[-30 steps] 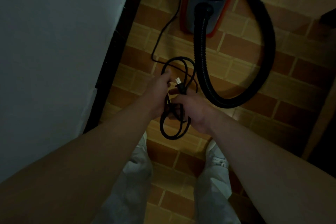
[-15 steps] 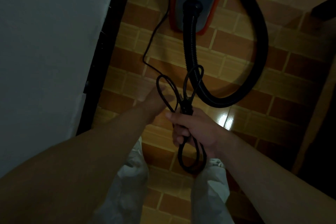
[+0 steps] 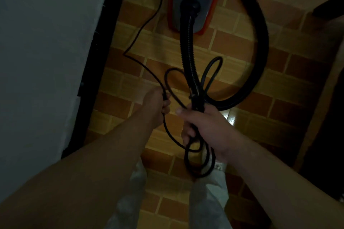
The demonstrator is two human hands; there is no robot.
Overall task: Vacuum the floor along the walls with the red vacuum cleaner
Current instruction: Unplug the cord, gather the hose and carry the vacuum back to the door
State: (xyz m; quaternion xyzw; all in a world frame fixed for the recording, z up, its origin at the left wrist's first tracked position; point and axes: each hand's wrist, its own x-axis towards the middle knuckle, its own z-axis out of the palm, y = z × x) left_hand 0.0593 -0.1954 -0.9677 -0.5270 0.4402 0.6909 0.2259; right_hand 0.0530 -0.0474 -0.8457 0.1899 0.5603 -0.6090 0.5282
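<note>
1. Vacuum (image 3: 193, 5), red-framed with a dark body, stood on the tiled floor (image 3: 279, 83) well beyond the fingers, at the top edge of the view and near the wall (image 3: 46, 42).
2. Its black hose (image 3: 260, 46) left the front of the body, ran straight toward the right fingers (image 3: 187, 134), passed behind the cord there, then swept in a wide curve to the right of them and back up past the vacuum.
3. The right hand (image 3: 202, 128) had its fingers curled round a bundle of black cord (image 3: 197, 101). Loops stood out above those fingers, and more loops hung below them, over a white shoe (image 3: 219, 166).
4. The left hand (image 3: 157, 104) had its fingers (image 3: 166, 107) curled round a single strand of the same cord, just left of the right fingers and apart from them.
5. From the left fingers one strand ran away over the floor in a zigzag toward the vacuum's left side. Another drooped from under them across to the bundle beneath the right fingers.
6. A black skirting (image 3: 104, 42) edged the pale wall, left of the left fingers.
7. Pale trousers (image 3: 206, 201) showed below both sets of fingers.
8. The room was dim, with a bright glare on a tile just right of the right fingers.
</note>
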